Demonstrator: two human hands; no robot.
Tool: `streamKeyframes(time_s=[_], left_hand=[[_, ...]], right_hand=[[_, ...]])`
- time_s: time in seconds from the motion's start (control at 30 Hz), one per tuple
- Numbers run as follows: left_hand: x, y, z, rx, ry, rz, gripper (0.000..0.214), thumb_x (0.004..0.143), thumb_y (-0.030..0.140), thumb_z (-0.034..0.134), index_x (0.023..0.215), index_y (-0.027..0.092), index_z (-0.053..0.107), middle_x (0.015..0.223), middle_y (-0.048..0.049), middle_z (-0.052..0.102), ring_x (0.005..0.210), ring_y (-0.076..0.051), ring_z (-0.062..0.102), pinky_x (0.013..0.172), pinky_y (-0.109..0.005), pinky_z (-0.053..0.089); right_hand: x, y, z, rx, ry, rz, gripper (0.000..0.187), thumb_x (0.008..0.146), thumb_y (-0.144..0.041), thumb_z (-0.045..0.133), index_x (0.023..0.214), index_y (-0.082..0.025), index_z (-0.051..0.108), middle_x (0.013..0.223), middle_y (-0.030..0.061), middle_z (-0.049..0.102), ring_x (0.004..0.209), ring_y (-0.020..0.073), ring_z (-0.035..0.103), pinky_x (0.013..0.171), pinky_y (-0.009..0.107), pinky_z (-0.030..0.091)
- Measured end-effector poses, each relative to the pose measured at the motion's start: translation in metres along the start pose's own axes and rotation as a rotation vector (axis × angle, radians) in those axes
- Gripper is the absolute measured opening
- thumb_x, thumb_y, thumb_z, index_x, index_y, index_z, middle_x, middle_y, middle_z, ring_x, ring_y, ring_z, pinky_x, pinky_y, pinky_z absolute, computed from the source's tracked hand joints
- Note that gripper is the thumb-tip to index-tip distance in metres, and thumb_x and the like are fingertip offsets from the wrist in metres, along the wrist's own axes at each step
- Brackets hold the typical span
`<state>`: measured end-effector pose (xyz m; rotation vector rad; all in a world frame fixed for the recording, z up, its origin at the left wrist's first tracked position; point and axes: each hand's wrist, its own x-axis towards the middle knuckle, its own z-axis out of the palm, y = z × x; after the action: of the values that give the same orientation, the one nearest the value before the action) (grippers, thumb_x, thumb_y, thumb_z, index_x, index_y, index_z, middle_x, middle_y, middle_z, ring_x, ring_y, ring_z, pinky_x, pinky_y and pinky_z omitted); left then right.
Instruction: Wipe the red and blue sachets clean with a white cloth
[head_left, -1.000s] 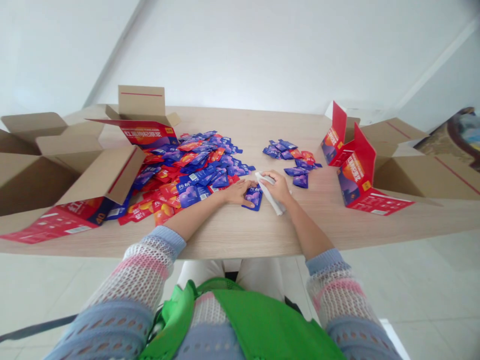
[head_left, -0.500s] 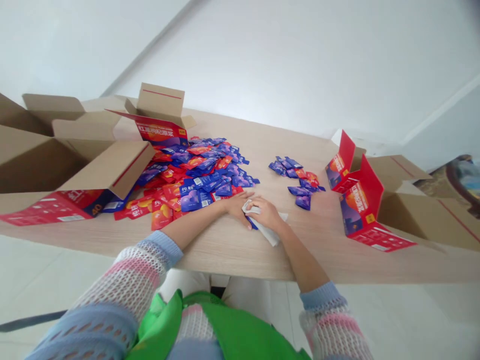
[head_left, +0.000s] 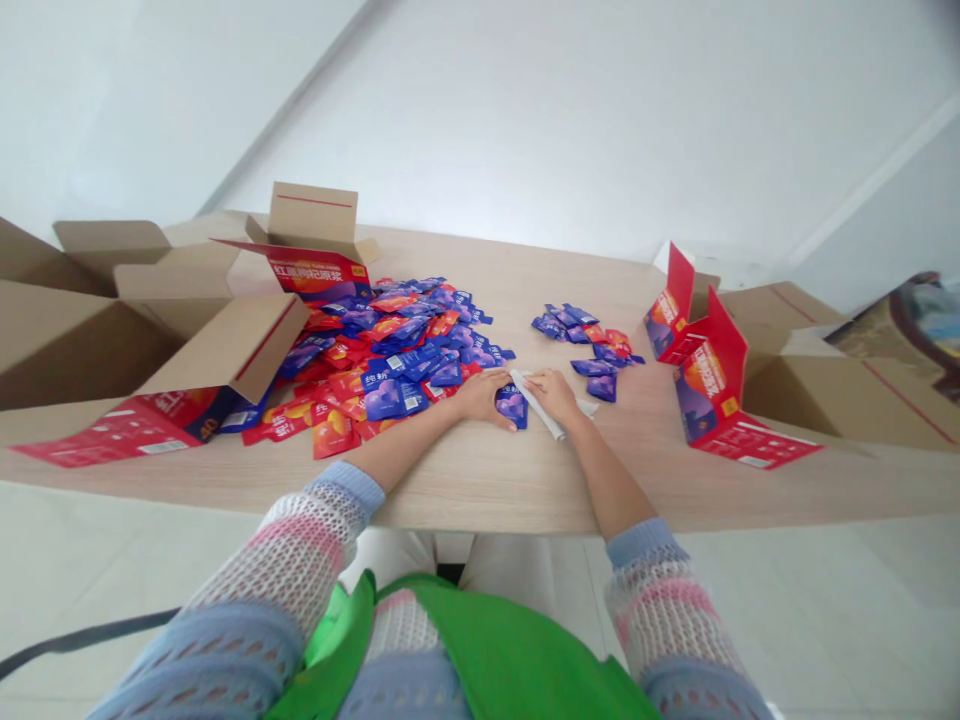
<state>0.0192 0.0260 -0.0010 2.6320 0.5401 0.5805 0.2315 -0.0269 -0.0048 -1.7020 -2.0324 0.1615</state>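
Note:
My left hand (head_left: pixel 481 396) holds a small blue pouch (head_left: pixel 513 408) flat against the table, its thumb along the near edge and its fingers at the far side. My right hand (head_left: pixel 555 394) grips a folded white cloth (head_left: pixel 538 408), perhaps tissue, just right of that pouch. The fingers press on the cloth's upper part, and a corner sticks out beneath the palm. Left of my hands lies a big heap of blue and red pouches (head_left: pixel 394 392). A smaller group of blue and red pouches (head_left: pixel 594 371) rests to the right.
Open cardboard boxes stand at the left: a large one (head_left: pixel 247 345) near the front and another (head_left: pixel 315 215) behind the heap. At the right are two red-printed open boxes (head_left: pixel 709 385), (head_left: pixel 667 318). The table's front edge (head_left: pixel 480 530) runs close to my body.
The cloth has shifted right off the pouch, which now shows its printed face. My right hand has moved slightly right and up with it. The camera view has tilted slightly.

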Motion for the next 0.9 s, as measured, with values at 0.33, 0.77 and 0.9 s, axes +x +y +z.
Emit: streamKeyframes(time_s=[0.33, 0.77, 0.9], left_hand=[[0.0, -0.004, 0.001, 0.044, -0.028, -0.075, 0.107, 0.05, 0.067, 0.074, 0.136, 0.013, 0.042, 0.142, -0.0173, 0.043, 0.133, -0.031, 0.037, 0.111, -0.042, 0.026], [0.001, -0.011, -0.014, -0.111, -0.265, -0.116, 0.146, 0.051, 0.066, 0.075, 0.145, 0.015, -0.025, 0.152, -0.021, 0.022, 0.142, -0.037, 0.01, 0.11, -0.055, 0.008], [0.004, -0.013, -0.014, -0.15, -0.265, -0.112, 0.148, 0.055, 0.064, 0.074, 0.138, 0.012, -0.036, 0.15, -0.0221, 0.027, 0.143, -0.033, 0.009, 0.112, -0.052, 0.006]], right_hand=[[-0.015, -0.017, -0.018, 0.147, -0.245, -0.322, 0.06, 0.074, -0.013, 0.065, 0.131, -0.024, 0.054, 0.125, 0.0095, 0.049, 0.119, 0.0232, 0.043, 0.105, 0.04, 0.032], [-0.009, -0.016, -0.006, 0.087, -0.131, -0.054, 0.039, 0.081, -0.013, 0.063, 0.116, -0.029, 0.067, 0.108, 0.0073, 0.058, 0.099, 0.0202, 0.055, 0.092, 0.032, 0.041], [-0.006, -0.007, -0.008, -0.003, -0.049, 0.022, 0.038, 0.08, -0.01, 0.061, 0.11, -0.03, 0.07, 0.101, 0.0079, 0.061, 0.095, 0.0219, 0.057, 0.086, 0.031, 0.042]])
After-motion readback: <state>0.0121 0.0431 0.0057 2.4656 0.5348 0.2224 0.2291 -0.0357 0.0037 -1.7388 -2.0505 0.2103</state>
